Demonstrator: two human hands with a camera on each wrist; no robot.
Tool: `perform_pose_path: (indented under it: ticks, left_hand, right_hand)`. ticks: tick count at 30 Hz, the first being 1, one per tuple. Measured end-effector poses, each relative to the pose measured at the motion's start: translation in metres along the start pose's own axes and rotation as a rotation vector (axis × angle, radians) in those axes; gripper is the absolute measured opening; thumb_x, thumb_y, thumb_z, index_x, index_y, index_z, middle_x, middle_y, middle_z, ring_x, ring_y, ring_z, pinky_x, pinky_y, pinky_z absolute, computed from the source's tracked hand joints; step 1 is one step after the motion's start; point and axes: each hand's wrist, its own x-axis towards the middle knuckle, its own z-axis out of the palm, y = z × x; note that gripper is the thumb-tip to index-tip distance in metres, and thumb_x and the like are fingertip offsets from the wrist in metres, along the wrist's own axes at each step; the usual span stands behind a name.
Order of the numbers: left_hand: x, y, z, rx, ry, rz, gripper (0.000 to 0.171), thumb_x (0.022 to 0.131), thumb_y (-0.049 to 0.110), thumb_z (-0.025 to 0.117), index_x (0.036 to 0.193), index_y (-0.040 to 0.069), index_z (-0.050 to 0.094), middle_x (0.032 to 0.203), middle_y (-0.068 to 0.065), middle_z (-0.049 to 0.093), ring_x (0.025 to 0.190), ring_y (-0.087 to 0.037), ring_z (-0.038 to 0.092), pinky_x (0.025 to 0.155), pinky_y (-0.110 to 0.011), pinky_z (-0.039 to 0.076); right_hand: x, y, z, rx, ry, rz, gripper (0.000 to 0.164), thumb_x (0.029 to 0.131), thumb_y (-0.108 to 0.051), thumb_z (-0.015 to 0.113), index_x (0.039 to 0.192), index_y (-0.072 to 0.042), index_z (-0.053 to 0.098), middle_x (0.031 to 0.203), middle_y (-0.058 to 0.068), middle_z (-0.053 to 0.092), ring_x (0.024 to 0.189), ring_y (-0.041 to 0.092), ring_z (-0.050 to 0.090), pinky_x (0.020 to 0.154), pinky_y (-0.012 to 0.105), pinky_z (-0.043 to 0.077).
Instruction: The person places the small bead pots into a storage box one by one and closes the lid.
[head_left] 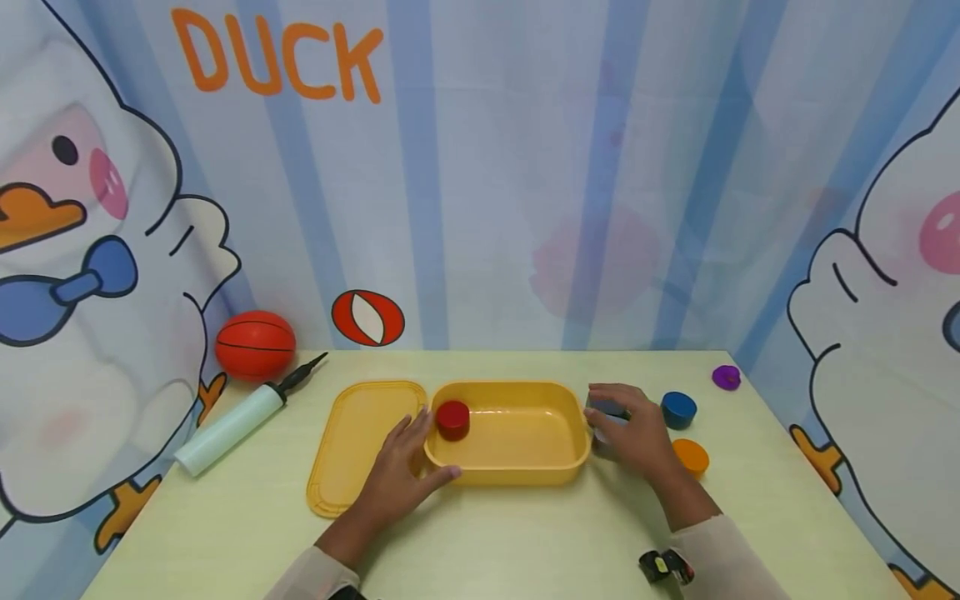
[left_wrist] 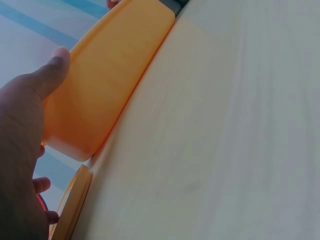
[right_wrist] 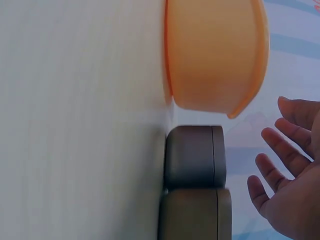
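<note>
A yellow plastic container (head_left: 517, 477) stands lidless mid-table. Inside it, at the left end, sits a red round tub (head_left: 453, 420). My left hand (head_left: 405, 467) is at the container's left end, fingers spread along that side and thumb against its front wall. In the left wrist view, the thumb (left_wrist: 52, 72) lies along the container's wall (left_wrist: 110, 75). Just right of the container are two grey rounded-square boxes (right_wrist: 192, 157). Over these hovers my right hand (head_left: 633, 433), palm down with loosely bent fingers, apart from the boxes in the right wrist view.
The yellow lid (head_left: 352, 450) lies flat to the left of the container. Farther left are a mint hand pump (head_left: 236, 429) and a red ball (head_left: 256, 346). At right stand a blue tub (head_left: 678, 410) and an orange tub (head_left: 692, 457), with a small purple piece (head_left: 726, 377) behind.
</note>
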Motion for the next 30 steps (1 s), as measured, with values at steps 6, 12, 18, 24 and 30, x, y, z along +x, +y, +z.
perform_pose_path:
  ticks: [6, 12, 18, 24, 30]
  left_hand:
    - [0.001, 0.000, -0.001, -0.001, 0.001, 0.002, 0.100, 0.091, 0.054, 0.087, 0.169, 0.011, 0.041, 0.178, -0.007, 0.035, 0.167, -0.046, 0.027, 0.130, -0.073, 0.028]
    - [0.000, 0.000, 0.000, 0.004, 0.007, 0.013, 0.100, 0.091, 0.055, 0.086, 0.168, 0.010, 0.042, 0.178, -0.009, 0.036, 0.167, -0.047, 0.028, 0.130, -0.074, 0.029]
    - [0.000, 0.001, -0.001, 0.007, -0.006, 0.007, 0.100, 0.091, 0.056, 0.085, 0.169, 0.010, 0.041, 0.179, -0.007, 0.035, 0.168, -0.046, 0.027, 0.130, -0.073, 0.029]
    - [0.000, 0.002, -0.003, 0.008, -0.004, 0.005, 0.101, 0.091, 0.056, 0.085, 0.169, 0.010, 0.041, 0.179, -0.006, 0.034, 0.168, -0.046, 0.027, 0.131, -0.072, 0.028]
    - [-0.001, 0.002, -0.002, 0.007, -0.007, -0.004, 0.101, 0.091, 0.055, 0.086, 0.169, 0.011, 0.041, 0.179, -0.007, 0.034, 0.168, -0.046, 0.027, 0.131, -0.073, 0.028]
  right_hand:
    - [-0.002, 0.013, -0.015, -0.034, 0.060, -0.032, 0.031, 0.103, -0.014, 0.078, 0.131, 0.000, 0.076, 0.144, 0.019, 0.072, 0.144, 0.042, 0.056, 0.121, 0.067, 0.046]
    - [-0.004, 0.029, -0.027, -0.055, 0.118, -0.061, 0.032, 0.101, -0.009, 0.079, 0.130, 0.003, 0.075, 0.143, 0.025, 0.070, 0.142, 0.047, 0.057, 0.118, 0.069, 0.047]
    - [-0.004, 0.046, -0.042, -0.055, 0.128, 0.004, 0.035, 0.103, -0.011, 0.077, 0.133, 0.005, 0.073, 0.150, 0.027, 0.064, 0.148, 0.049, 0.049, 0.122, 0.072, 0.039]
    - [0.000, 0.058, -0.057, -0.071, 0.142, 0.134, 0.038, 0.106, -0.017, 0.074, 0.136, 0.007, 0.071, 0.157, 0.028, 0.057, 0.155, 0.053, 0.038, 0.126, 0.077, 0.030]
    - [0.000, 0.069, -0.069, -0.072, 0.097, 0.248, 0.043, 0.107, -0.023, 0.072, 0.140, 0.005, 0.068, 0.165, 0.029, 0.049, 0.161, 0.056, 0.029, 0.128, 0.078, 0.024]
